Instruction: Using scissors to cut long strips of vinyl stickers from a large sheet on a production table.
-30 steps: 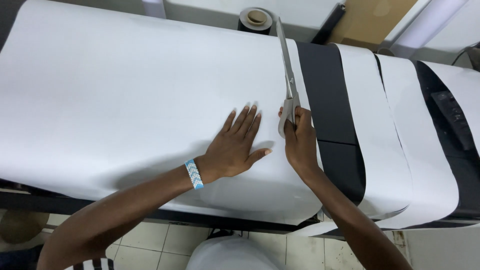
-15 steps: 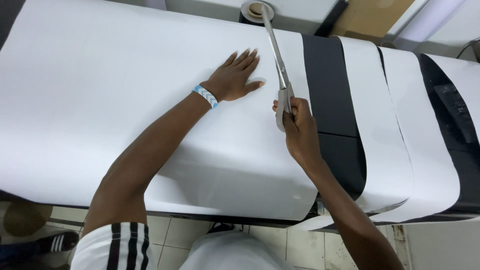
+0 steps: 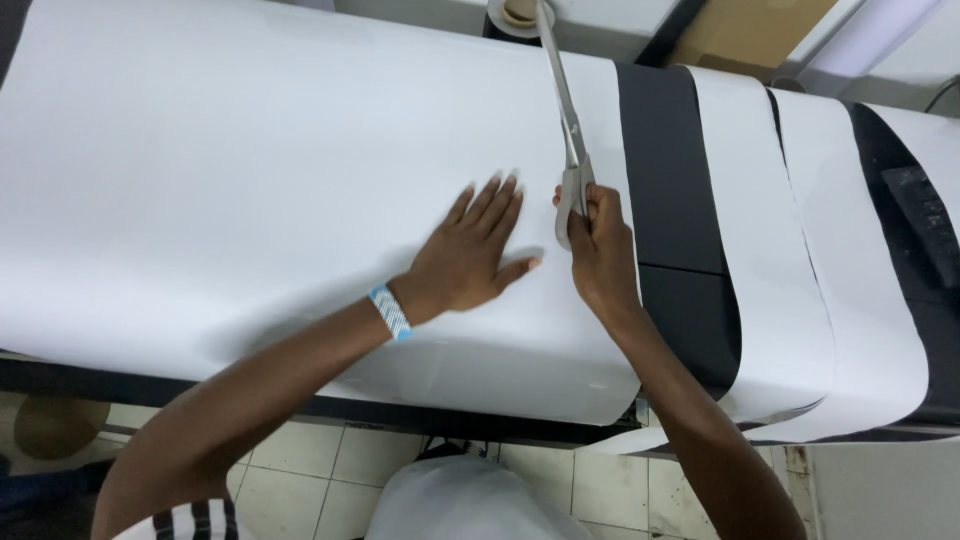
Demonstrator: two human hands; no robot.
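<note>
A wide white paper sheet (image 3: 250, 180) lies draped over a dark table. My left hand (image 3: 472, 255) rests flat on the sheet with fingers spread, a blue-and-white wristband (image 3: 390, 312) on the wrist. My right hand (image 3: 602, 245) grips the handles of long grey scissors (image 3: 562, 110), whose blades point away from me along the sheet's right part. The two hands sit close together, the left just left of the scissor handles.
To the right of the sheet, a bare strip of the dark table (image 3: 665, 170) shows, then two more white paper strips (image 3: 775, 240) hang over the front edge. A tape roll (image 3: 515, 15) sits at the far end. Tiled floor (image 3: 300, 470) lies below.
My left hand has come back from the far part of the sheet to lie flat beside the scissor handles. The right hand with the scissors has stayed in about the same place.
</note>
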